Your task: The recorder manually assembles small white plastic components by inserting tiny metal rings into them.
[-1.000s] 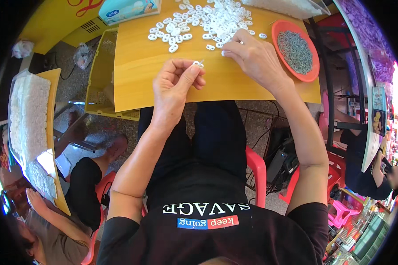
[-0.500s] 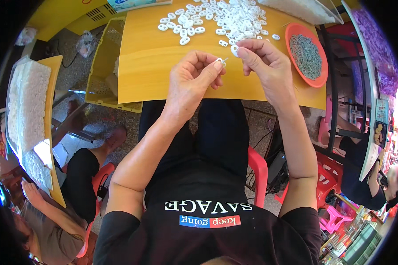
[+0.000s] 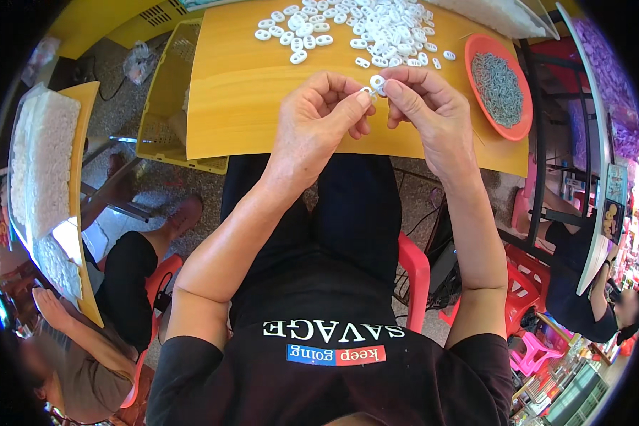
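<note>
My left hand and my right hand meet fingertip to fingertip over the front of a yellow table. Between them they pinch one small white plastic ring piece, and a thin metal part seems to show at my left fingertips. A heap of the same white pieces lies on the table just beyond my hands. An orange dish full of small grey metal parts stands to the right of my right hand.
A yellow crate stands left of the table. At far left a second yellow table carries trays of white pieces, with another person seated beside it. A further person sits at right, near pink stools.
My right hand left the heap of white pieces and came back toward me. Both hands then closed together on one white piece over the table's front.
</note>
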Available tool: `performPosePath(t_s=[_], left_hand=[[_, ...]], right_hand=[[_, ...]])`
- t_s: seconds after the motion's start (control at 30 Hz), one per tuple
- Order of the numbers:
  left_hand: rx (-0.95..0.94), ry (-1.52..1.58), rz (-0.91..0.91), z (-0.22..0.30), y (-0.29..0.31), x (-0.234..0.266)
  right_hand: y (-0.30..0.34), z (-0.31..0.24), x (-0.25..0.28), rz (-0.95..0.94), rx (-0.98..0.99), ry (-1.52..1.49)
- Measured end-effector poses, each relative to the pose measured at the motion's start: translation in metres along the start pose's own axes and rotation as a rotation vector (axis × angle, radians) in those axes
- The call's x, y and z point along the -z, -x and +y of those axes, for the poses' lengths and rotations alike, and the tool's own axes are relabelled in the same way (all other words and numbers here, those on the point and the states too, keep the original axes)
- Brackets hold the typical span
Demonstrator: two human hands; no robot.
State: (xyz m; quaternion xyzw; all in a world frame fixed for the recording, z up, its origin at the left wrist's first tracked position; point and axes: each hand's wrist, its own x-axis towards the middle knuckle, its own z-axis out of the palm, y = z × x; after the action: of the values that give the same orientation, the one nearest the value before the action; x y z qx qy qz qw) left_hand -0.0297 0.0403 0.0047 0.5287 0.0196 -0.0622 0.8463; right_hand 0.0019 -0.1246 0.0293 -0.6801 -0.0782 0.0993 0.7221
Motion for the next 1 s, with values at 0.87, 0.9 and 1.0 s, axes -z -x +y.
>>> performPosePath(t_s=[0.87,0.9,1.0], left_hand=[[0.006,0.021,0.012,0.002,-0.004,0.000],[0.008,0.034,0.025,0.003,-0.004,-0.001],[0.015,0.050,0.047,0.006,-0.004,-0.003]], right_hand=[[0.006,0.002,-0.012,0.064,0.087,0.147],[0.007,0.003,-0.013,0.064,0.088,0.147],[0.008,0.006,-0.021,0.110,0.168,0.149]])
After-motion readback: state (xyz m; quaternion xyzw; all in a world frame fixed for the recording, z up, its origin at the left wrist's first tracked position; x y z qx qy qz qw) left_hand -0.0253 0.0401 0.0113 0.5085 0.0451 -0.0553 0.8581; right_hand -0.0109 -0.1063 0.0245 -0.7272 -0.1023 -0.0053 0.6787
